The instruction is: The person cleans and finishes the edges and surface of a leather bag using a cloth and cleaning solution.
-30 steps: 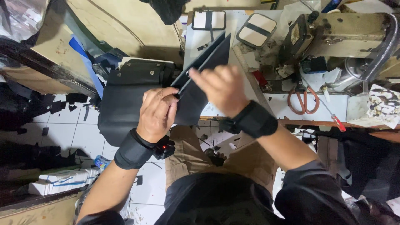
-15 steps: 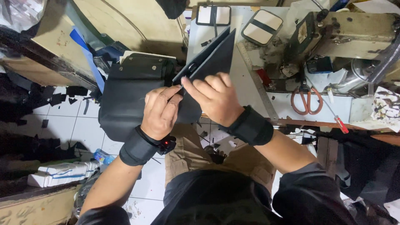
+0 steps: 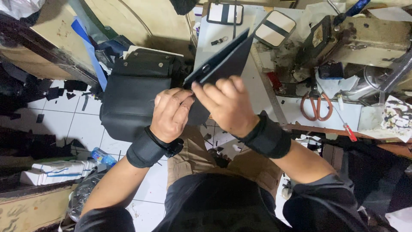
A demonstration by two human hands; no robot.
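Observation:
My left hand [image 3: 171, 114] and my right hand [image 3: 225, 104] both grip the near edge of a flat black leather piece [image 3: 227, 60], which slants up over the white table [image 3: 214, 25]. Both wrists wear black bands. My fingers pinch the piece close together where it meets the table's front edge. A black bag-like stack [image 3: 133, 96] sits just left of my left hand.
A sewing machine [image 3: 365, 38] stands at the right with orange-handled scissors [image 3: 315, 105] and a red-handled tool [image 3: 348, 131] in front of it. Two black-and-white panels [image 3: 225, 13] lie at the table's far side. Black scraps and a plastic bottle [image 3: 103, 157] lie on the tiled floor.
Both hands have shifted a little along the piece's near edge and drawn closer together; the piece stays slanted over the table.

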